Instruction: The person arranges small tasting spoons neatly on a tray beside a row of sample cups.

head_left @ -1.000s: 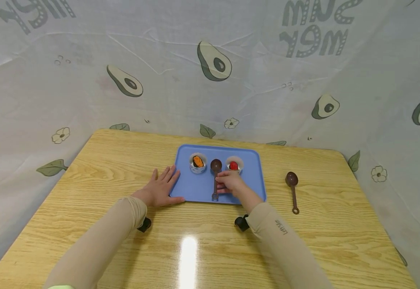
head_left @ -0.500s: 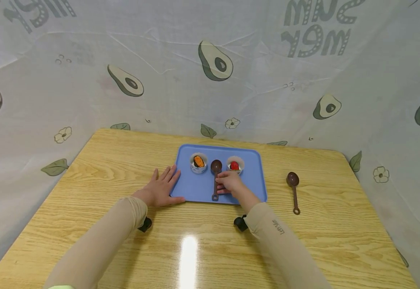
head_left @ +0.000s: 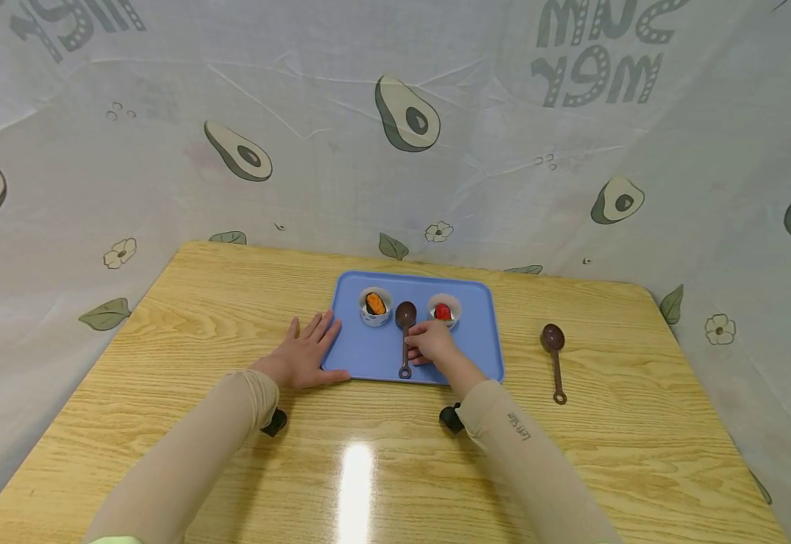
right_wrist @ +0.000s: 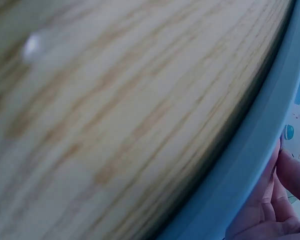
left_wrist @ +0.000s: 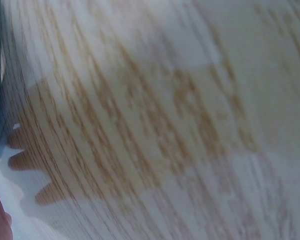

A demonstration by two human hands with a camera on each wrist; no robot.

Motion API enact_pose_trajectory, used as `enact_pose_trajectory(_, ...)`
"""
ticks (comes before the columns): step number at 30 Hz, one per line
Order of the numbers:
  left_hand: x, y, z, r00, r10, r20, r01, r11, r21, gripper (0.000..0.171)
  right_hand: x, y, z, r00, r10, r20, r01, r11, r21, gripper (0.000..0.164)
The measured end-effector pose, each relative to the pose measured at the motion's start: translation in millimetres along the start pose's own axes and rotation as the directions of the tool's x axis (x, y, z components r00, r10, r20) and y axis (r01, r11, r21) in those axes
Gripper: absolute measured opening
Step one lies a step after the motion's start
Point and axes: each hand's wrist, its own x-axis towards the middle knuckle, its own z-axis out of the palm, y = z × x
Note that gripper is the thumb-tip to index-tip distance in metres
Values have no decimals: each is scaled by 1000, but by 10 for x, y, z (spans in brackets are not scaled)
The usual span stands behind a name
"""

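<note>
My left hand [head_left: 300,360] lies with fingers spread at the near left corner of a blue tray [head_left: 368,361], its fingertips at the rim. With thumb and fingers, my right hand [head_left: 434,344] pinches the handle of a brown spoon [head_left: 405,314] over the middle of the tray. The spoon's round bowl points away from me, its ring end toward me. A paper cup [head_left: 375,319] with an orange-topped sushi piece [head_left: 375,304] stands left of the spoon. Right of it, partly behind my hand, another paper cup [head_left: 455,304] holds a red-topped piece [head_left: 443,311].
A second brown spoon [head_left: 553,338] lies on the wooden table [head_left: 606,423] to the right of the tray. Behind the table hangs a white curtain [head_left: 327,196] printed with avocados. The tray's raised rim [right_wrist: 262,145] crosses the right wrist view.
The spoon in my right hand has shifted very slightly to the left on the tray. My left hand stays at the tray's corner.
</note>
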Motion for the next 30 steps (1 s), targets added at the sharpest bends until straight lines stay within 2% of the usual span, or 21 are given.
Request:
enact_pose_trajectory(10,-8,32,-13,1000,-8,8,8,1000,9,98,1,10,-34,999,-2,-42,0,999,-44,24)
enact_pose_trajectory(17,-14,39,-33,1000,-19,20,19,1000,9,98,-66,-48,-67,996,-45,-82,38,996,-87,19)
enact_pose_trajectory(24,4,9,2,1000,-16,24,16,1000,4,99,-194,-159,-206,988,-125,-94,109,982,-155,21)
enact_pose_trajectory(30,2,23,-24,1000,-2,19,2,1000,-2,98,-338,-272,-385,988,-145,-58,135,979,-151,24)
